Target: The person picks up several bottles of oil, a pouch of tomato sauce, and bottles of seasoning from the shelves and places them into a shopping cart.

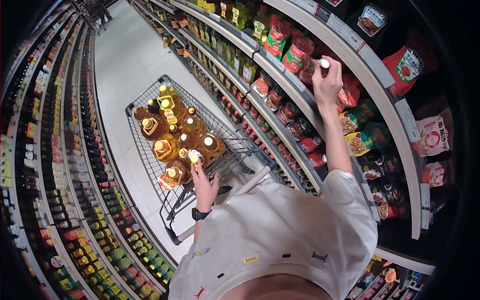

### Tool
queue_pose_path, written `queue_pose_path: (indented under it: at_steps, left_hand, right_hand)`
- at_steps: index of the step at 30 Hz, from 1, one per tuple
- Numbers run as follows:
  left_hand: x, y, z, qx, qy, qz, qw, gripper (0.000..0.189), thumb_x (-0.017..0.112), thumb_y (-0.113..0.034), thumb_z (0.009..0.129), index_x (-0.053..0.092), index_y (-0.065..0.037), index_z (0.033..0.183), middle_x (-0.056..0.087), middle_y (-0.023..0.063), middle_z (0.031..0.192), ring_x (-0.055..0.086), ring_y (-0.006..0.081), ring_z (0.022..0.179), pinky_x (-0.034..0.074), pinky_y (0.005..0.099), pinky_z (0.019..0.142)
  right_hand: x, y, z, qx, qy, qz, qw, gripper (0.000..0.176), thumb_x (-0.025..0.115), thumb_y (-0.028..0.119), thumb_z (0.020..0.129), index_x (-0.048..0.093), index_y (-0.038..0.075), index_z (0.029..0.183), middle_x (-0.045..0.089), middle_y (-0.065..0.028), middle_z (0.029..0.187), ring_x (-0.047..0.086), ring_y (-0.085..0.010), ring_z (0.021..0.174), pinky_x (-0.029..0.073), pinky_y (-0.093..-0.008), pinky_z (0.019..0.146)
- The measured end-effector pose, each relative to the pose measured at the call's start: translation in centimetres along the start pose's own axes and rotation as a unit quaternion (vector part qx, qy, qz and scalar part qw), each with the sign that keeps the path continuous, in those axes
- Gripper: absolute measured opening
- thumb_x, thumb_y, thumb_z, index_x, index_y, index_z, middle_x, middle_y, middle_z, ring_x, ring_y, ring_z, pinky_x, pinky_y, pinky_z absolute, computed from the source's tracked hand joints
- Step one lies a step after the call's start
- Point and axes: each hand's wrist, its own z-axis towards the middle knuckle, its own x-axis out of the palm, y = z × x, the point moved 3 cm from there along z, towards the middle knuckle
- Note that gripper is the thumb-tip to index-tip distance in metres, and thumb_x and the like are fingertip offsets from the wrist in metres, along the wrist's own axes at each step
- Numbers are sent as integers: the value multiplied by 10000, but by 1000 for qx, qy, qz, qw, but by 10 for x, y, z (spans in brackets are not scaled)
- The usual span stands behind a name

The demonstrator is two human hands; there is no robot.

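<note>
My right hand is raised to the shelf on the right, its fingers closed round the top of a clear bottle with a white cap. The bottle tilts toward red and green sauce pouches on that shelf. Over the near end of the shopping cart, my left hand has its fingers stretched out and the thumb apart. Its fingertips are right at a yellow-capped bottle. Large cooking oil bottles and some darker bottles fill the cart's basket.
The cart's handle lies close in front of my body. On the right, shelves carry pouches and bottles; another long shelf curves along the left. The pale floor aisle runs forward to a dark figure far off.
</note>
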Motion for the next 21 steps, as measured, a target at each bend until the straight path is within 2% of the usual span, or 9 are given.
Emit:
queue_pose_path:
  at_steps: [2, 6, 7, 9, 11, 13, 15, 17, 21]
  left_hand:
    - [-4, -7, 0, 0, 1, -12, 1000, 788, 655, -226, 872, 206, -10, 1482, 230, 400, 1433, 264, 516, 1347, 279, 490, 1111]
    - [1, -19, 0, 11, 14, -87, 996, 748, 642, -233, 902, 221, -12, 1479, 325, 321, 1430, 380, 441, 1313, 338, 455, 1087]
    - [2, -26, 6, 3, 36, -158, 987, 738, 640, -240, 910, 226, -14, 1478, 365, 298, 1419, 424, 417, 1292, 365, 442, 1071]
    - [-6, -58, 19, -27, 62, -276, 959, 682, 627, -226, 929, 260, -21, 1465, 430, 245, 1390, 473, 330, 1266, 413, 405, 1025]
    - [-1, -72, 37, 44, 78, -369, 925, 548, 498, -259, 1000, 283, -85, 1473, 431, 165, 1397, 431, 246, 1298, 367, 376, 1045]
    - [-6, -108, 40, 68, 180, -544, 817, 791, 546, -496, 927, 216, -53, 1493, 347, 182, 1472, 329, 283, 1376, 279, 412, 1110]
    - [-19, -151, 26, 120, 274, -594, 747, 942, 611, -582, 845, 199, -42, 1498, 368, 166, 1467, 355, 270, 1368, 294, 419, 1119]
    - [-21, -152, 3, 18, 380, -709, 594, 915, 653, -526, 842, 232, -31, 1485, 420, 151, 1433, 426, 249, 1321, 339, 408, 1101]
    - [-34, -153, -27, 1, 296, -671, 680, 782, 729, -363, 837, 345, -20, 1426, 517, 124, 1344, 516, 202, 1225, 404, 367, 1043]
  right_hand:
    - [-8, 6, 2, -127, -93, 33, 987, 358, 793, 108, 769, 579, 51, 1051, 636, -130, 923, 649, -301, 768, 543, -366, 653]
    - [-37, 31, 2, -239, -93, 202, 945, 509, 840, 236, 720, 481, 59, 1035, 630, -130, 809, 644, -251, 682, 532, -321, 592]
    - [-46, 45, 3, -250, -94, 258, 928, 464, 793, 296, 778, 482, 43, 1010, 620, -139, 789, 627, -240, 649, 531, -321, 592]
    - [-48, 66, -6, -133, -34, 497, 857, 429, 702, 357, 861, 474, 15, 981, 592, -140, 739, 586, -215, 592, 521, -333, 574]
    - [-45, 98, 3, 45, 172, 690, 702, 408, 611, 387, 917, 462, 8, 940, 543, -116, 679, 526, -170, 555, 478, -313, 533]
    - [-28, 145, -10, 136, 233, 893, 361, 378, 473, 410, 968, 393, 61, 846, 486, -84, 615, 436, -157, 494, 399, -282, 479]
    - [1, 168, -33, 220, 268, 930, 124, 331, 413, 374, 989, 360, 90, 827, 465, -67, 590, 440, -183, 500, 392, -301, 483]
    - [32, 189, -52, 228, 303, 925, -10, 323, 402, 379, 996, 368, 107, 824, 437, -57, 587, 462, -200, 548, 403, -311, 512]
    - [62, 207, -76, 265, 310, 912, -43, 323, 419, 398, 999, 394, 107, 863, 434, -43, 645, 441, -179, 577, 425, -298, 533]
